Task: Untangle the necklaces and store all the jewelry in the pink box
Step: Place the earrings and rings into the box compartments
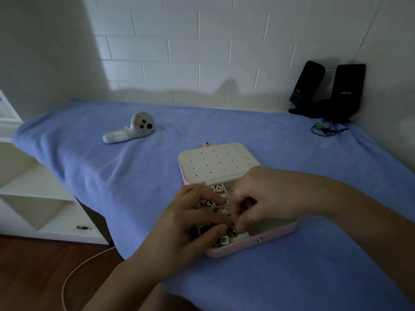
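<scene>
Jewelry [223, 240] in the box [269, 239] on the towel [247, 131], controller [130, 129] behind-left, speakers [349, 90] behind-right.

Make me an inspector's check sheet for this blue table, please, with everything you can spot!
Surface: a blue towel covers the table, slightly rumpled.
Job's things: the pink box lies open with its white dotted lid panel tipped back; jewelry is bunched inside, partly hidden by the fingers.
Clutter: a white controller at the far left; black speakers in the far right corner.
Grippers: the left hand and right hand both reach into the box, fingertips pinching jewelry.
Cables: a black cable with a green plug lies by the speakers; a pale cable runs along the floor.
Surroundings: white brick wall, white shelves, wooden floor.
</scene>
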